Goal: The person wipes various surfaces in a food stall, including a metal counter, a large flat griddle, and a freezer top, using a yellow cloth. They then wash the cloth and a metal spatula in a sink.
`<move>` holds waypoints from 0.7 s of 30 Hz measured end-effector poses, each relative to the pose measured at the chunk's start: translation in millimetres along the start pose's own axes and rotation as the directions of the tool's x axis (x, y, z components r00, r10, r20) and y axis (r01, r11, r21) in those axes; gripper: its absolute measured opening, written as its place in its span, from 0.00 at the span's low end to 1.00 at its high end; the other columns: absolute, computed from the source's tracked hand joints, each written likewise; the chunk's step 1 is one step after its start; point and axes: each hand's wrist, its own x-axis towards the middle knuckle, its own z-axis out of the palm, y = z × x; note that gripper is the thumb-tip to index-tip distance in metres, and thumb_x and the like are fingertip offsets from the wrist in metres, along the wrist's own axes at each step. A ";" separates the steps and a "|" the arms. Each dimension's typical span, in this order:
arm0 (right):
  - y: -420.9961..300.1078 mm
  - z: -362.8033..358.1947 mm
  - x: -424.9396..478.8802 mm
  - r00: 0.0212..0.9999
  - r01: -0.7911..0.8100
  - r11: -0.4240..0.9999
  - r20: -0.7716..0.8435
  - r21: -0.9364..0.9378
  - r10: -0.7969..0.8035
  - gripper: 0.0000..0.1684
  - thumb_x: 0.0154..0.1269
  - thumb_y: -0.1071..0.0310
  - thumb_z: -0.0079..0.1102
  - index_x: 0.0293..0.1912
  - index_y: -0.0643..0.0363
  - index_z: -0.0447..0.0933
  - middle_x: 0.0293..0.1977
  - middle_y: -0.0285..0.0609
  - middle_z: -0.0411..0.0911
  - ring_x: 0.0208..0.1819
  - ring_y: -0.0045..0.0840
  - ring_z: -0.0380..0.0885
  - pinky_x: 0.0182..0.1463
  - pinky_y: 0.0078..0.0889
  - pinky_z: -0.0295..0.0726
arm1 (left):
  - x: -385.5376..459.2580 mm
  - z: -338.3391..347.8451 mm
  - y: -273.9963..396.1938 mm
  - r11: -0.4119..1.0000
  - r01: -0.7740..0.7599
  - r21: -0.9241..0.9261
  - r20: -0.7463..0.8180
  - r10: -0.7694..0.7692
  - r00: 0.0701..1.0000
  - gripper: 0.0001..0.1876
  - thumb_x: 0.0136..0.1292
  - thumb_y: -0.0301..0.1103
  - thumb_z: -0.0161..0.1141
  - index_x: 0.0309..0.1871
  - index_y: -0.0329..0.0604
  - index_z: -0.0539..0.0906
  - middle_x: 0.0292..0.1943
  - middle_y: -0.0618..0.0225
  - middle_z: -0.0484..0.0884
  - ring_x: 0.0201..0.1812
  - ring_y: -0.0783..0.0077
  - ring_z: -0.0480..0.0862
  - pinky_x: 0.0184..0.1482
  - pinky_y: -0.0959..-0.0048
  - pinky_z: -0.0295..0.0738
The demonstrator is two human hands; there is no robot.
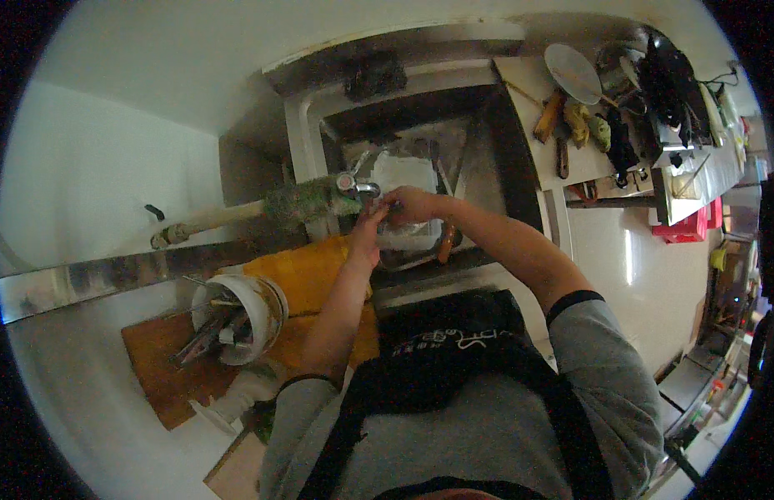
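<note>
My left hand (370, 226) and my right hand (413, 205) meet just below the spout of a metal tap (367, 187), over a sink (496, 156). Their fingers touch around something small and dark, too blurred to name. Which hand grips it is hidden. Beneath them a whitish plastic container (404, 172) sits in the sink basin. To the right of the container, a tool with an orange-brown handle (447, 244) leans near the basin's front edge. A pipe with a worn green wrapping (299, 203) feeds the tap from the left.
At left, a white bucket (277, 309) of utensils stands by a yellow board-like slab (305, 269) and a brown wooden board (152, 369). The right counter (524, 100) carries a whitish oval strainer or lid (573, 74), a wooden-handled tool (548, 117) and dark items. A red crate (684, 226) sits beyond.
</note>
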 end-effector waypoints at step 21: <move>13.8 -15.8 30.1 0.893 -0.245 0.959 -0.418 -0.143 0.166 0.17 0.47 0.71 0.58 0.41 0.56 0.75 0.35 0.45 0.76 0.38 0.34 0.76 0.38 0.36 0.75 | 26.1 -17.4 -19.3 0.976 -0.116 0.186 -0.003 0.119 0.993 0.30 0.56 0.43 0.58 0.59 0.41 0.63 0.46 0.63 0.74 0.44 0.67 0.73 0.51 0.68 0.63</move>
